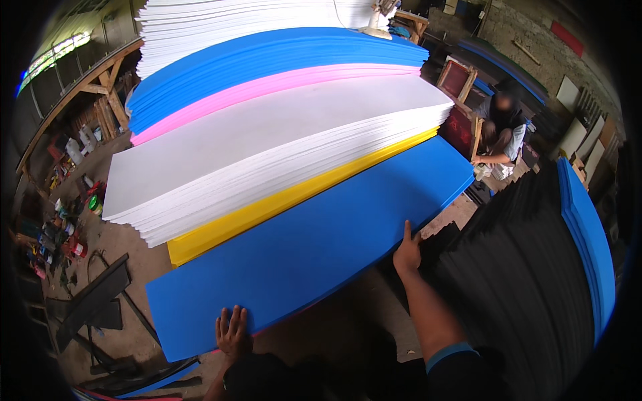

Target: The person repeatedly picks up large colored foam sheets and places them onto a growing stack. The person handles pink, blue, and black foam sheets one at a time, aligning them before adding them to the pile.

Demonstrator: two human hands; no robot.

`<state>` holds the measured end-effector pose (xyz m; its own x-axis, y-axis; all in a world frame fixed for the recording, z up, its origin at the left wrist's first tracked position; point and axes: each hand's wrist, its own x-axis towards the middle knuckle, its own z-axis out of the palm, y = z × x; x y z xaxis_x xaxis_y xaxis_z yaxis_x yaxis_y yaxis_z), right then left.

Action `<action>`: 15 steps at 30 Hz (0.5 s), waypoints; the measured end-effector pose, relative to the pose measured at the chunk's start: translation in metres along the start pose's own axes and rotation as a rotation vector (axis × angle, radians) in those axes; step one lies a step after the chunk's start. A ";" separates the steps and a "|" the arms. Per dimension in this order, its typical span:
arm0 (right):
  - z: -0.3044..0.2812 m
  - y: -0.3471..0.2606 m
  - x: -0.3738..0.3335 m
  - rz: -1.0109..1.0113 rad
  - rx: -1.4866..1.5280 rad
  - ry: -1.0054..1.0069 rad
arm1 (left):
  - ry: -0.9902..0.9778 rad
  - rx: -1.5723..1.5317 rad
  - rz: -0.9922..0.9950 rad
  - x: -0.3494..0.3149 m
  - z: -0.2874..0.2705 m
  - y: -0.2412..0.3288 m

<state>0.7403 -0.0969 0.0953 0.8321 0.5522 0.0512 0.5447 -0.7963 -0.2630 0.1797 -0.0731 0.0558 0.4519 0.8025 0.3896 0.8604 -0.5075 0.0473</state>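
Note:
A long blue foam sheet [314, 247] lies slantwise in front of me, on top of a stack whose lower layers are mostly hidden. My left hand [234, 334] rests on its near left edge, fingers stretched over the top face. Farther right, my right hand [407, 254] touches the near edge, its index finger pointing forward on the blue surface. The other fingers of that hand look bent and are partly hidden. Directly behind the blue sheet run yellow sheets [221, 237], beside a thick stack of white sheets [281, 127].
Pink sheets [267, 90], blue sheets [281, 57] and more white sheets [234, 20] rise behind. A tall black stack [508, 267] stands close on my right. Dark scraps [97, 301] and bottles [73, 150] litter the left floor. A person [501, 127] crouches at the far right.

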 end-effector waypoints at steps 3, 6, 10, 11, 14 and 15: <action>0.005 0.000 -0.003 0.100 0.272 -0.076 | 0.031 -0.031 0.042 0.018 0.001 0.017; 0.031 0.000 -0.001 0.086 0.450 0.158 | 0.040 -0.054 0.072 0.028 -0.003 0.029; 0.070 0.011 0.020 -0.005 0.475 0.323 | -0.100 -0.107 0.078 0.037 -0.010 0.034; 0.077 0.014 0.026 -0.014 0.466 0.358 | -0.093 -0.099 0.102 0.038 -0.012 0.035; 0.085 0.017 0.033 0.044 0.562 0.379 | -0.164 -0.182 0.143 0.038 -0.017 0.027; 0.085 0.014 0.030 0.150 0.635 0.378 | -0.172 -0.227 0.118 0.031 -0.022 0.014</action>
<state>0.7639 -0.0705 0.0117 0.9343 0.2354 0.2678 0.3525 -0.4976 -0.7925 0.2008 -0.0627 0.0891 0.5954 0.7652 0.2446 0.7335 -0.6421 0.2232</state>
